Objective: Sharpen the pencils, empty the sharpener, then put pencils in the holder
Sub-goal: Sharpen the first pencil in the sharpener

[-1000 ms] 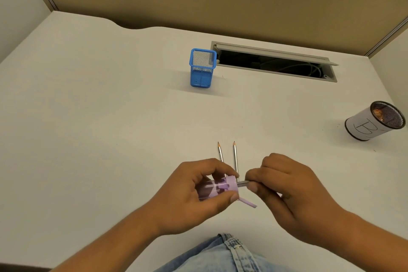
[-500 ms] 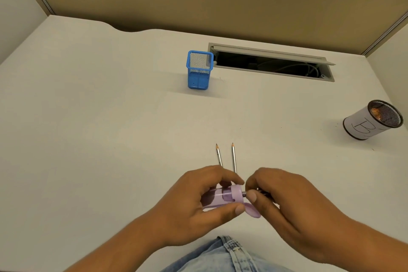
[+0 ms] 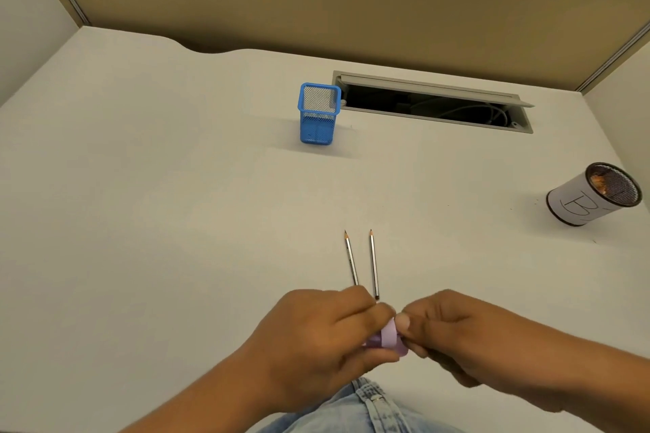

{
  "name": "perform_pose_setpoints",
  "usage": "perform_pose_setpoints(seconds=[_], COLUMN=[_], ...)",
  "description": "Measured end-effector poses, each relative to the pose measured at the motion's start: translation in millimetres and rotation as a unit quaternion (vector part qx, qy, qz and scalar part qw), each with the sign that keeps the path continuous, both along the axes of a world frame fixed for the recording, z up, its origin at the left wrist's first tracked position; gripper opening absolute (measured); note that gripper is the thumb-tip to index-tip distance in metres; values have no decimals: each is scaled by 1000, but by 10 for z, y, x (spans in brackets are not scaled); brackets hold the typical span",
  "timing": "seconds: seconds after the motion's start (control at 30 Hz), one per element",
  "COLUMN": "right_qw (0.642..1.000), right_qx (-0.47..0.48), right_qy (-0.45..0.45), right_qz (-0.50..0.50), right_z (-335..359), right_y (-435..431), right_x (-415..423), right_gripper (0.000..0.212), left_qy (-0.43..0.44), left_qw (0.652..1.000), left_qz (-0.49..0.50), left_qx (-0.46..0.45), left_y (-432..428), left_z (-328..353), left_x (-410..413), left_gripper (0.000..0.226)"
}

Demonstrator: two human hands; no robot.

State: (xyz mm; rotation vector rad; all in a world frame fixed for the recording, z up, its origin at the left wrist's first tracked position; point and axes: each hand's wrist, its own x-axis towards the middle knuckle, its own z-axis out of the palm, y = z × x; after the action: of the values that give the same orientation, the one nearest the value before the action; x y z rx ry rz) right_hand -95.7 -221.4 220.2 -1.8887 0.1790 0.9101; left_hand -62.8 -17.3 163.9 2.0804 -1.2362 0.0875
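Observation:
My left hand (image 3: 316, 341) grips a small purple sharpener (image 3: 388, 339) near the table's front edge. My right hand (image 3: 457, 337) presses against the sharpener's right end, fingers pinched; the pencil it held in the earlier frames is hidden by the fingers. Two sharpened pencils (image 3: 362, 262) lie side by side just beyond my hands, tips pointing away. A blue mesh pencil holder (image 3: 318, 114) stands upright at the middle back of the table.
A black mesh cup wrapped in white paper marked "B" (image 3: 594, 195) stands at the right and holds shavings. An open cable slot (image 3: 432, 104) runs along the back of the white table (image 3: 140, 204). Tan partition walls enclose the desk.
Both hands have drawn closer to my body and nearer together. The bit of pencil seen between sharpener and right fingers is now covered.

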Motion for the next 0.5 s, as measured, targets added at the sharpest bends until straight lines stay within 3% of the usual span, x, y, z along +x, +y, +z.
perform_pose_setpoints(seconds=[0.13, 0.17, 0.27, 0.33, 0.4, 0.43, 0.5], right_qw=[957, 935, 818, 777, 780, 810, 915], right_qx=[-116, -151, -280, -309, -295, -271, -176], right_qy=[-235, -283, -433, -469, -470, -445, -331], right_qz=[122, 154, 256, 285, 289, 270, 148], right_z=[55, 76, 61, 12, 2, 16, 31], right_y=[-13, -27, -85, -100, -111, -93, -33], right_x=[-47, -50, -10, 3, -12, -23, -25], right_gripper=[24, 21, 18, 14, 13, 17, 30], left_qy=[171, 203, 275, 290, 263, 235, 136], left_qw=[984, 977, 957, 952, 961, 969, 989], left_qz=[20, 29, 24, 9, 4, 4, 7], left_qx=[-47, -56, -87, -94, -87, -81, -54], left_y=[23, 19, -5, -25, -34, -34, -29], left_z=[32, 39, 80, 117, 129, 127, 112], left_x=[17, 28, 63, 67, 62, 60, 68], left_gripper=[25, 25, 21, 19, 20, 21, 24])
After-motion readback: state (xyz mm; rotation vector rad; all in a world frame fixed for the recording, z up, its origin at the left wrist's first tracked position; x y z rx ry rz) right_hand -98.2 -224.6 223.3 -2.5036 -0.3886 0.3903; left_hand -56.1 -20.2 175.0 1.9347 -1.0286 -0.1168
